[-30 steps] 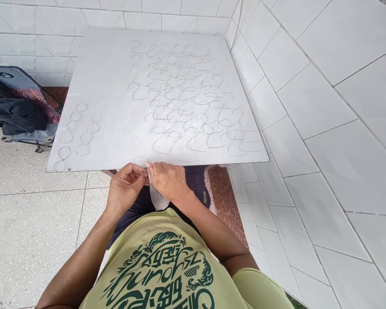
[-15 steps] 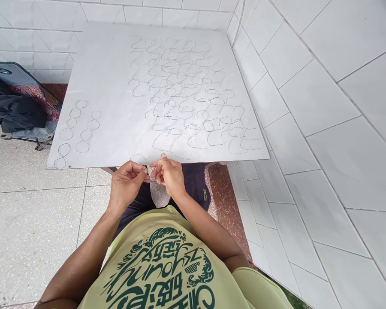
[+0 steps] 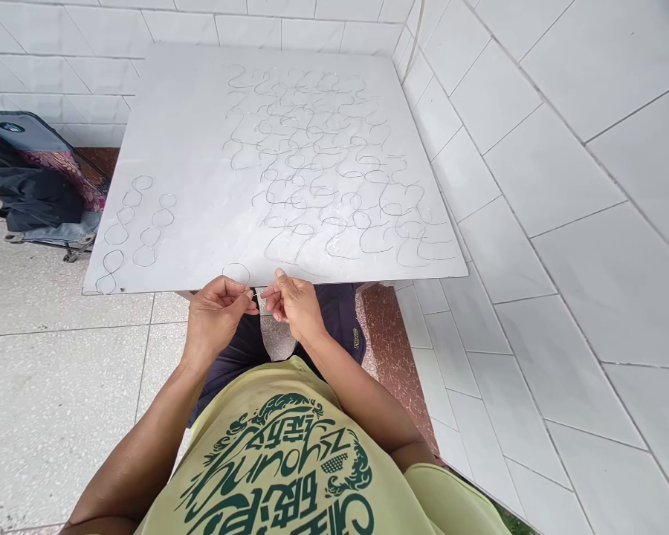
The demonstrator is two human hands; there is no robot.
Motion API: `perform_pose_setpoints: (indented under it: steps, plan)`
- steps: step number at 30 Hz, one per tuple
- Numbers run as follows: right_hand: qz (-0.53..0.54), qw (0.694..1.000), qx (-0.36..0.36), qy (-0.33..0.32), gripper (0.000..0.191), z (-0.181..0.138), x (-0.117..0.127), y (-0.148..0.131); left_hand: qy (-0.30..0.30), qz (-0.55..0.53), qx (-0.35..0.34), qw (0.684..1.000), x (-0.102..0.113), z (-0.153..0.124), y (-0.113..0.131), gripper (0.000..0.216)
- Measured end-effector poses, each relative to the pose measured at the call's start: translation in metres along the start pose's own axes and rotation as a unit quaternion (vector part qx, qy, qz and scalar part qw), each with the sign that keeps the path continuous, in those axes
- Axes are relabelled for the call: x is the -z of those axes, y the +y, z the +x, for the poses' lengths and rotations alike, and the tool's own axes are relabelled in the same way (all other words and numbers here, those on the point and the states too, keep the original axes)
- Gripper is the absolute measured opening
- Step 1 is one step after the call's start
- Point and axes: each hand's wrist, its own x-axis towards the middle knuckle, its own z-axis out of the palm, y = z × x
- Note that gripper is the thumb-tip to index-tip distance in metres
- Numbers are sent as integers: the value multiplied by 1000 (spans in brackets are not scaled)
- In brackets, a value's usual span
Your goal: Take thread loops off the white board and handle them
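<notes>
At the near edge of the white board, my left hand (image 3: 217, 316) pinches a thin curved wire (image 3: 236, 264) between thumb and fingertips. One rounded loop of it rises above the knuckles; the rest is hidden by the fingers. Close by, my right hand (image 3: 295, 303) has curled fingers meeting the short wire end beside the left fingertips, its thumb pointing up the board. Many loose wavy wires (image 3: 334, 186) lie spread over the middle and right of the board. Toward the left lie twisted wire chains of loops (image 3: 163, 230), with another chain (image 3: 125, 215) beside them.
The white board (image 3: 195, 96) reaches to the tiled back wall (image 3: 306, 30) and runs along the tiled right wall (image 3: 535, 186). A folding chair (image 3: 39, 134) with dark clothing on it stands left of the board. A small dark speck (image 3: 123, 290) marks the near left corner.
The wire loop above my left hand has shifted slightly up and left and shows more fully. Both hands stay close together, with small finger movements; the camera view has tilted slightly.
</notes>
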Motion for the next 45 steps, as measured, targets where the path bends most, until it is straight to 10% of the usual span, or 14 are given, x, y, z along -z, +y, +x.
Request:
perform_pose_setpoints:
  steps: [28, 36, 45]
  plan:
    - [61, 994, 20, -88, 50, -16, 20, 1, -72, -114, 127, 983, 10, 3, 17, 38]
    - [90, 989, 25, -114, 48, -22, 14, 7, -111, -124, 87, 982, 15, 1, 11, 43]
    - [71, 992, -9, -101, 50, -33, 10, 1, 30, 25, -62, 997, 9, -9, 18, 54]
